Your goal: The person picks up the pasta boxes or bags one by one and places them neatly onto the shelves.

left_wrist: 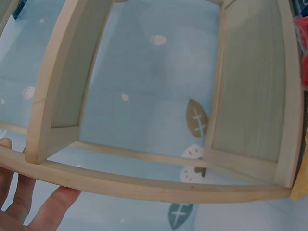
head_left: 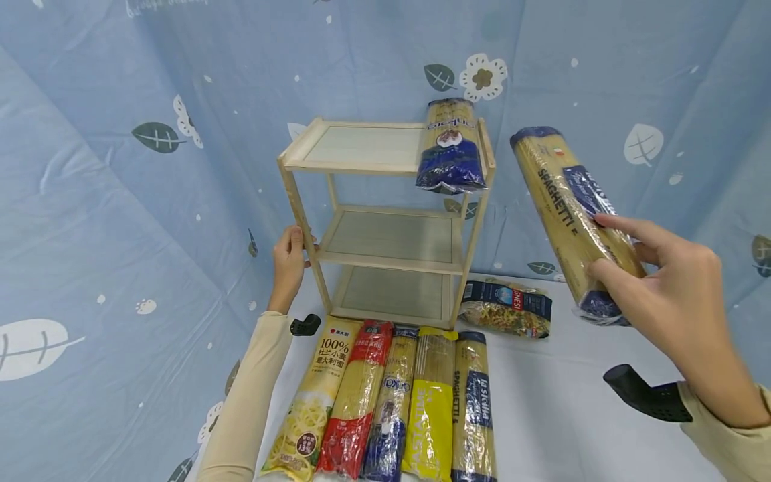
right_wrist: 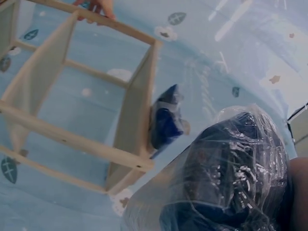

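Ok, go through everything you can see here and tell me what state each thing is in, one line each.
Left hand: grips the front left post of the wooden shelf rack.
Right hand: holds a spaghetti pack in the air.
Spaghetti pack: sealed, tilted, off the table.
Wooden shelf rack: upright; middle and bottom shelves bare.
Blue pasta bag: on the top shelf, overhanging the front edge.
Five long pasta packs: flat, side by side.
Short pasta bag: lying beside the rack.

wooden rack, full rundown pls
The wooden rack is pale, unfinished-looking wood: three flat shelves on four thin corner posts, standing upright on the white table against the blue cloth. The left hand grips its front left post. One pasta packet lies on the top shelf, overhanging the front. The lower shelves are bare.
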A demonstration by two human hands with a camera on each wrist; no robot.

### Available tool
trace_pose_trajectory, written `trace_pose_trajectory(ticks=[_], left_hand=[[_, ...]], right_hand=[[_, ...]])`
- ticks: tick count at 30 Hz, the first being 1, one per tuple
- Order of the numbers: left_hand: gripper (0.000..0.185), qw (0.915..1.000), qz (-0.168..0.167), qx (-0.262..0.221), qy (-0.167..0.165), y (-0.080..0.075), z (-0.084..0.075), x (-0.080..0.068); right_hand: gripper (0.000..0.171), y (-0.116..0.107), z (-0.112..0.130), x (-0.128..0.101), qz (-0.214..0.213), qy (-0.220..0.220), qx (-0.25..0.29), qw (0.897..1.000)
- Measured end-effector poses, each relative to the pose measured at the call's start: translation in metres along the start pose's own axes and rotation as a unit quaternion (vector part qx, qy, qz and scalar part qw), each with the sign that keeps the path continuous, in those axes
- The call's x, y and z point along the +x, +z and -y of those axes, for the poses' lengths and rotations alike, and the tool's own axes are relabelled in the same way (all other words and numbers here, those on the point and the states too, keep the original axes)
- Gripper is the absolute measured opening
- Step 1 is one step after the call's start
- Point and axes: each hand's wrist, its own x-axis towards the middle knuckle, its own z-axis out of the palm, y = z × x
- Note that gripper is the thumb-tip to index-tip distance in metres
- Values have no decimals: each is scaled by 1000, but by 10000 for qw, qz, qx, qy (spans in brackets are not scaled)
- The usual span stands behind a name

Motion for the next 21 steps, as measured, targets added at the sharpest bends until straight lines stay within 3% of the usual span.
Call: trace_pose_trajectory(ticks=[5,15,21], left_hand=[[36,9999,17,122,32,0,-18,-5],[38,9999,92,16,-58,3,-24,-2],[38,10000,63,64,-2,1,-21,-5]], right_hand=[[47,-2,9,14,-24,38,39,10000],[47,-3,27,44,140,115,-235,9996],[47,1,44,65,440,22,-39,9990]])
